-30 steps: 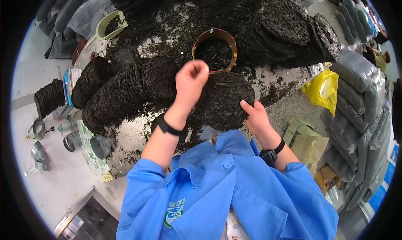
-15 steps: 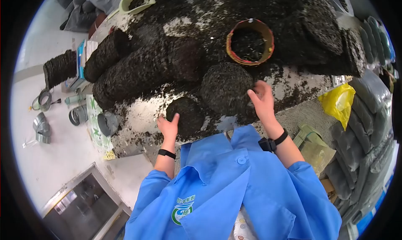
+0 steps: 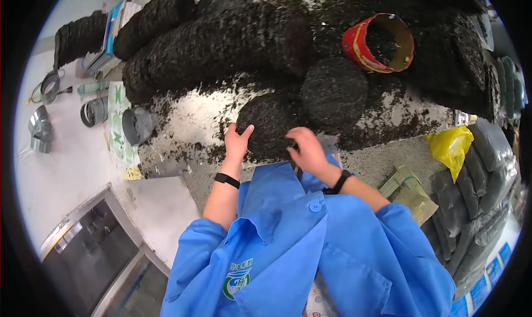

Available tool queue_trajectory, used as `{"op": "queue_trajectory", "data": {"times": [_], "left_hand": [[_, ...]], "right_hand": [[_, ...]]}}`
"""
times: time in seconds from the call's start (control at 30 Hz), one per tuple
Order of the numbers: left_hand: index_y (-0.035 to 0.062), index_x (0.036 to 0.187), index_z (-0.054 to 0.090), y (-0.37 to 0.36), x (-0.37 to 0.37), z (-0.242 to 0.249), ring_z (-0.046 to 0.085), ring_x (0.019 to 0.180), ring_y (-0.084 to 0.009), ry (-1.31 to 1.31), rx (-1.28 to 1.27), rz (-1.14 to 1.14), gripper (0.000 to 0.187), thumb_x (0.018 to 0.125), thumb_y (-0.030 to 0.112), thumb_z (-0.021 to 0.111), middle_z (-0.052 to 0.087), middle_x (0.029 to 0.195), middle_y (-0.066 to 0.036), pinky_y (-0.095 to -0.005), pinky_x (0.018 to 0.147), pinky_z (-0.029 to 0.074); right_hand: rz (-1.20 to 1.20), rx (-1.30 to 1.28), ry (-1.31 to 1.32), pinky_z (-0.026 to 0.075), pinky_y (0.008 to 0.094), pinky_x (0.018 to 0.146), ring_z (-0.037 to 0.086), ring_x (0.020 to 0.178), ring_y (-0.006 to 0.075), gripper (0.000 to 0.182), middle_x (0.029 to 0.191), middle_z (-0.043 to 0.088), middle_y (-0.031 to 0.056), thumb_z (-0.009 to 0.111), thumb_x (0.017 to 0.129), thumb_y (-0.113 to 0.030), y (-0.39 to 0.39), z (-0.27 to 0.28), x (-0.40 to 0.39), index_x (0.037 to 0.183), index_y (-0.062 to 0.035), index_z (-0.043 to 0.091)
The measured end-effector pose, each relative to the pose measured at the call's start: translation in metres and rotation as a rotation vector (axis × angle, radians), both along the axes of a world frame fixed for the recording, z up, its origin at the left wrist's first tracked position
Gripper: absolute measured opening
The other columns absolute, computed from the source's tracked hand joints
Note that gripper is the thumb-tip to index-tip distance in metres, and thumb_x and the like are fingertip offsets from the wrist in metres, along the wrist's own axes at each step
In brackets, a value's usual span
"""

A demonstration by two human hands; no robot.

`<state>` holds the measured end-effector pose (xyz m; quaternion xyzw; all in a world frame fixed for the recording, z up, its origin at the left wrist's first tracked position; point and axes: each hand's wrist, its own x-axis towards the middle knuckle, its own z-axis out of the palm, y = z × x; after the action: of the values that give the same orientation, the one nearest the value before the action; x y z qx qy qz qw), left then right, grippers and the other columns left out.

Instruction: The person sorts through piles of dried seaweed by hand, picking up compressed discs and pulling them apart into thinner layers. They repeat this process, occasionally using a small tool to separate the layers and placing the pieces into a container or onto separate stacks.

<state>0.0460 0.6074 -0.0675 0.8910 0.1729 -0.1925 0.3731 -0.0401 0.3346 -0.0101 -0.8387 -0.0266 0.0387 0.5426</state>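
The biggest risk looks to be the dark disc (image 3: 269,120), lying near the desk's front edge between both hands, breaking if its crumbly rim is pulled unevenly. The left hand (image 3: 236,143) has its thumb at the left rim and the right hand (image 3: 307,151) curls fingertips at the right; I cannot tell whether either grips. A lesser risk: a sideways slip could nudge the neighbouring disc (image 3: 335,93) into the red cylinder (image 3: 359,42). The pale desk (image 3: 202,109) carries a long dark roll (image 3: 216,51) and scattered crumbs. Beyond it are grey packages (image 3: 487,184), then a yellow bag (image 3: 450,148).
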Motion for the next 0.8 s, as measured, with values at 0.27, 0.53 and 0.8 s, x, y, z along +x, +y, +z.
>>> {"op": "queue_trajectory", "data": {"times": [0.27,0.53,0.8], "left_hand": [[-0.0002,0.137,0.052,-0.001,0.001,0.098,0.065,0.115,-0.0218,0.347,-0.834,0.323,0.048,0.098,0.017,0.073,0.065,0.13,-0.012,-0.0386,0.099,0.054],[-0.0048,0.132,0.052,-0.013,-0.004,0.048,0.06,0.117,-0.0371,-0.09,0.137,-0.122,0.071,0.088,0.043,0.08,0.058,0.127,-0.025,-0.0456,0.096,0.051],[-0.0037,0.123,0.057,-0.043,-0.007,0.035,0.057,0.114,-0.0401,-0.219,0.45,-0.184,0.086,0.058,0.034,0.099,0.06,0.118,-0.02,-0.0466,0.097,0.049]], "right_hand": [[0.226,-0.27,-0.3,0.037,0.0512,0.12,0.052,0.135,0.035,0.07,0.145,0.056,0.012,0.074,0.064,0.004,-0.008,0.067,0.02,0.132,-0.0081,0.062],[-0.686,0.399,0.305,0.052,0.0348,0.095,0.066,0.111,0.0247,0.035,0.119,0.07,0.0168,0.073,0.095,-0.013,-0.088,0.093,0.021,0.124,0.0044,0.062],[0.24,-0.306,0.04,0.037,0.048,0.117,0.047,0.138,0.0387,0.099,0.148,0.049,0.0222,0.09,0.069,-0.021,-0.013,0.025,0.013,0.153,-0.0061,0.04]]}}
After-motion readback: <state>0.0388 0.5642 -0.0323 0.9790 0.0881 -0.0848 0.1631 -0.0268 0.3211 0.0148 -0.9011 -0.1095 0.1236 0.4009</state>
